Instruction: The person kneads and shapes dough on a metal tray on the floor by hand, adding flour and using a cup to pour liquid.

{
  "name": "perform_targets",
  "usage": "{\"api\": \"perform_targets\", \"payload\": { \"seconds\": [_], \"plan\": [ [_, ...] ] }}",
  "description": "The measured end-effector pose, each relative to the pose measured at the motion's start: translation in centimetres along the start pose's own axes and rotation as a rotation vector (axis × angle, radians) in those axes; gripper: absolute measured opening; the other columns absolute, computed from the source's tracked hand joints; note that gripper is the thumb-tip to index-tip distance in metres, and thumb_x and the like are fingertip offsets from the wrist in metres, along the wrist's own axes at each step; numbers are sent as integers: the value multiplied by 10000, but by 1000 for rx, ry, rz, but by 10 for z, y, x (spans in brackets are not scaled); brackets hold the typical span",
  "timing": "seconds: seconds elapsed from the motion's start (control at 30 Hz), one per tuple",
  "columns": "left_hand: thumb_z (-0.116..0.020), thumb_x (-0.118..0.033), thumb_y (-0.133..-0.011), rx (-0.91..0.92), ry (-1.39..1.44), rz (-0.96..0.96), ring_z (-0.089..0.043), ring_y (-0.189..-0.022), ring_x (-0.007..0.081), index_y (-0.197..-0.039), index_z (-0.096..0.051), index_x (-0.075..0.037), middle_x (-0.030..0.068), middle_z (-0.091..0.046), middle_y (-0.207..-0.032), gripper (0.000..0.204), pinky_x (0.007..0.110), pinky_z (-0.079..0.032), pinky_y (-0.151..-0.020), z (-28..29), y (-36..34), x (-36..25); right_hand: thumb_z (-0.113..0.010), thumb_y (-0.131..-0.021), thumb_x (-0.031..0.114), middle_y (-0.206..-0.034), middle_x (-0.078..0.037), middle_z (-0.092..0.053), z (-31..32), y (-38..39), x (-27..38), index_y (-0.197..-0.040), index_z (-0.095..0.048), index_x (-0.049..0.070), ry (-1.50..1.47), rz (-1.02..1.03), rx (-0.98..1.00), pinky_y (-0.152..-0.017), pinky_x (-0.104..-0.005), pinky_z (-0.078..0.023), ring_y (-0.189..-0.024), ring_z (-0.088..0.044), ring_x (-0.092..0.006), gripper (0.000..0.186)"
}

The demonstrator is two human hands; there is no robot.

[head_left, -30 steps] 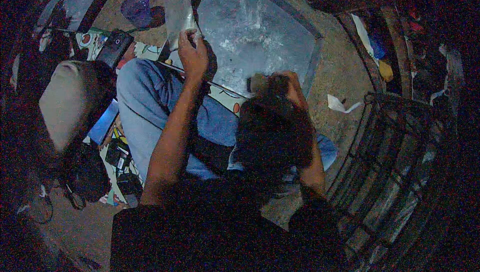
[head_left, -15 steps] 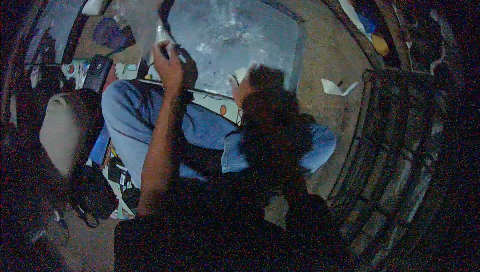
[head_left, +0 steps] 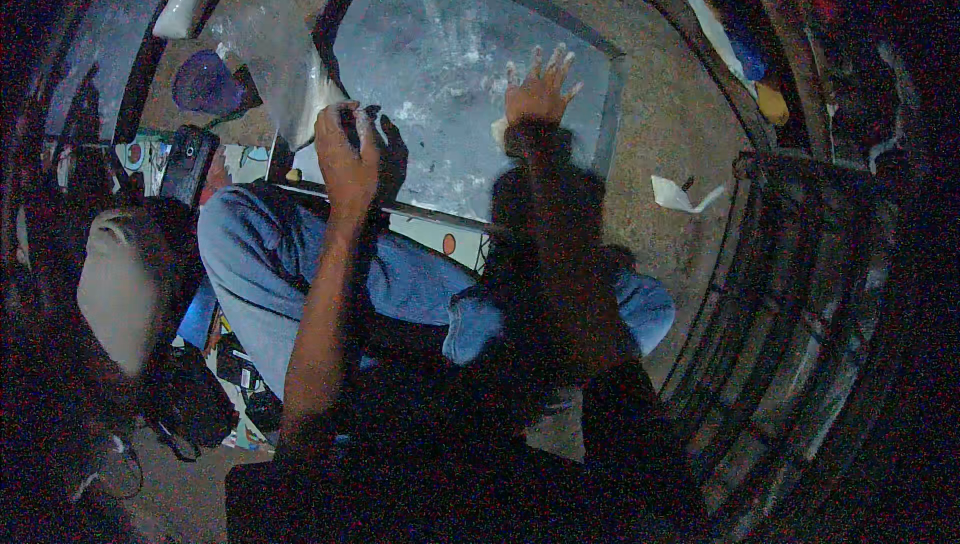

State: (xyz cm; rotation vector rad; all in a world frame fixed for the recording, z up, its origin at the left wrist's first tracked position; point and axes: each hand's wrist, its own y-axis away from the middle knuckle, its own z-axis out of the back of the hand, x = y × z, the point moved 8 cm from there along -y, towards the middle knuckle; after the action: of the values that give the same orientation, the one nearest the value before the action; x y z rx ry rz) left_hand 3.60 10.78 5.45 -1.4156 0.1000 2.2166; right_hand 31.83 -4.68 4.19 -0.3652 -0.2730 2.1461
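Observation:
My left hand (head_left: 348, 159) is closed, fingers curled round the gathered end of a clear plastic bag (head_left: 316, 94). White stuff shows inside the bag near the fingers. My right hand (head_left: 538, 94) has its fingers spread over a grey framed board (head_left: 430, 54), palm turned down, with whitish fingertips. Whether it touches the board I cannot tell. White smears mark the board, which lies in front of my crossed legs. A pale lump (head_left: 498, 134) shows beside the right wrist, partly hidden by it.
Small white pouches with twisted necks lie left (head_left: 182, 9) and right (head_left: 680, 194) of the board. A dark purple bundle (head_left: 207, 82) and a black phone (head_left: 188, 164) are at left. Dark slatted furniture (head_left: 790, 314) stands at right. A grey rounded object (head_left: 122, 289) is at near left.
My right hand has moved forward from the board's near edge to over its right part, fingers now spread. The left hand has come slightly nearer, still on the plastic bag.

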Motion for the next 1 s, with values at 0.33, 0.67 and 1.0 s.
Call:
{"api": "perform_targets", "payload": {
  "seconds": [0.33,0.67,1.0],
  "plan": [
    [-512,-150,-910,4,114,93,-527,-946,341,-1017,-520,26,190,-535,-977,206,418,-403,-868,-8,-2,2,-357,-943,462,-1532,-78,-197,-38,1,1,-1390,-407,135,122,60,26,-1105,-585,-78,-1422,-118,-296,556],
    [-506,-196,-888,-100,84,-16,-521,-808,323,-956,-508,20,170,-547,-876,226,426,-423,-773,-10,-6,16,-391,-941,451,-1487,-145,-287,15,69,19,-1354,-444,128,-84,127,43,-1061,-641,-128,-1385,-222,-336,527],
    [-541,-139,-875,-7,-95,-114,-514,-946,375,-1023,-521,29,203,-538,-981,225,447,-399,-852,-20,-4,9,-583,-872,396,-1463,-331,-150,36,116,25,-1388,-371,42,-436,195,109,-1098,-593,-84,-1353,-56,-531,660]
  ]
}}
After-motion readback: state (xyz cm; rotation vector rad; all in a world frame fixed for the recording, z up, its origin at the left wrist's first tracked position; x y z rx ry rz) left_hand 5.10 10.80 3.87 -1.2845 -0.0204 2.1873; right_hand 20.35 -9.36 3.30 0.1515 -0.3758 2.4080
